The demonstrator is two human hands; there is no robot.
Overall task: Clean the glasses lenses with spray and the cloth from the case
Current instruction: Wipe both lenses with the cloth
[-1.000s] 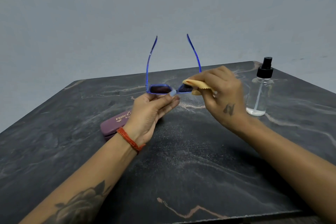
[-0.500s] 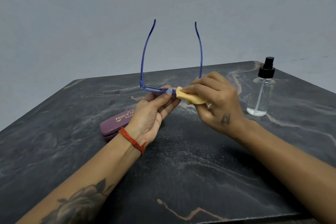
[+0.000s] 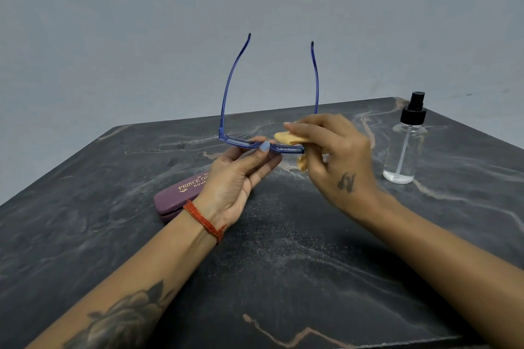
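Note:
Blue-framed glasses [image 3: 226, 99] are held above the table with both temples pointing up and the lenses seen edge-on. My left hand [image 3: 238, 176] pinches the frame at the bridge between thumb and fingers. My right hand [image 3: 337, 156] pinches a folded yellow cloth [image 3: 286, 137] over the right lens, with cloth above and below the frame. The clear spray bottle [image 3: 404, 147] with a black pump stands upright to the right, apart from both hands.
A closed maroon glasses case [image 3: 175, 195] lies on the dark marble table [image 3: 283, 263] behind my left wrist. A plain grey wall rises beyond the table's far edge. The near table edge runs along the bottom right.
The glasses tipped from lenses facing me to edge-on, temples swinging upward. My right hand keeps the cloth on the right lens and has shifted slightly along it.

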